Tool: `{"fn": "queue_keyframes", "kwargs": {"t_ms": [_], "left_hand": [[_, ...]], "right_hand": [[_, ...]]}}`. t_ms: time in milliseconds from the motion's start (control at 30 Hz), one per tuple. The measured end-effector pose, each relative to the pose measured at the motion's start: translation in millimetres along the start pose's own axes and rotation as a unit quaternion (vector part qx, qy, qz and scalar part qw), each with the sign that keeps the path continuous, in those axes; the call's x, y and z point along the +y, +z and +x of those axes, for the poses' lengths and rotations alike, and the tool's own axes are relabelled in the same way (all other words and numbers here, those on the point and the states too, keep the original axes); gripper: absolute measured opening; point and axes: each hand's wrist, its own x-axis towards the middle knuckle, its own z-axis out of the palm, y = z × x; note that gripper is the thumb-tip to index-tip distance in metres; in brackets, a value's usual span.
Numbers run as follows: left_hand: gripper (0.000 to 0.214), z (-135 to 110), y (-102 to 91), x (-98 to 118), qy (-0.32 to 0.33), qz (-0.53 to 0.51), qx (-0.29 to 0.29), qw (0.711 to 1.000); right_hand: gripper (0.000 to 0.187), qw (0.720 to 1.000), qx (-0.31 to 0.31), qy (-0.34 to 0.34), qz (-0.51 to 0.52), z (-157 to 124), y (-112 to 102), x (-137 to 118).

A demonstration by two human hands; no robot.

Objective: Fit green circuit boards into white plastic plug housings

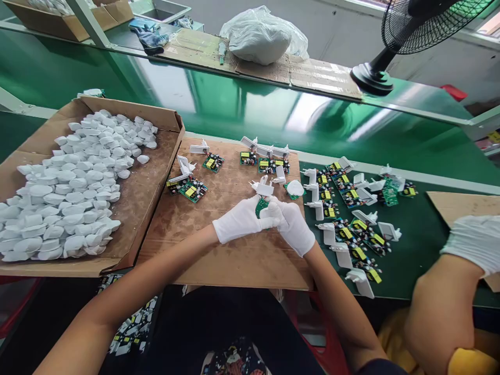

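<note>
Both my hands wear white gloves and meet over the brown cardboard sheet (219, 250). My left hand (240, 221) and my right hand (292, 224) are closed together on a small green circuit board (261, 207) with a white plug cover (262, 187) at its top. A loose white cover (296, 188) lies just beyond my right hand. More circuit boards with white plug pieces (265, 162) lie at the far side of the sheet.
A cardboard box (156, 172) on the left holds several white plastic shells (70, 192). Rows of boards with plug covers (347, 224) lie on the green mat to the right. Another person's gloved hand (474, 242) rests at the right. A black fan (410, 31) stands behind.
</note>
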Motion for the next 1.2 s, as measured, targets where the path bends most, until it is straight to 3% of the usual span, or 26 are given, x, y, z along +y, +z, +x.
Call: {"fn": "queue_keyframes", "kwargs": {"t_ms": [233,467,600,900,1067,1200], "left_hand": [[0.041,0,-10.2,-3,0.04,0.088,-0.086,0.992],[0.048,3,-16.3,-3,0.063,0.011,-0.107,0.992],[0.049,4,-19.3,2,0.058,0.037,-0.099,0.993],[0.046,1,-21.7,10,0.042,0.071,-0.093,0.992],[0.039,1,-16.7,7,0.037,0.074,-0.056,0.995],[0.044,1,-15.4,3,0.051,0.049,-0.058,0.996]], "right_hand": [[0.05,1.0,-0.01,0.015,-0.003,2,2,2],[0.044,0.998,-0.005,0.037,0.046,0,2,-1],[0.038,1.0,0.007,0.027,-0.002,0,4,-1],[0.045,0.982,0.061,0.066,0.169,-4,14,1],[0.049,0.973,0.073,0.097,0.198,-1,11,2],[0.047,0.97,0.06,0.1,0.216,-1,9,2]]}}
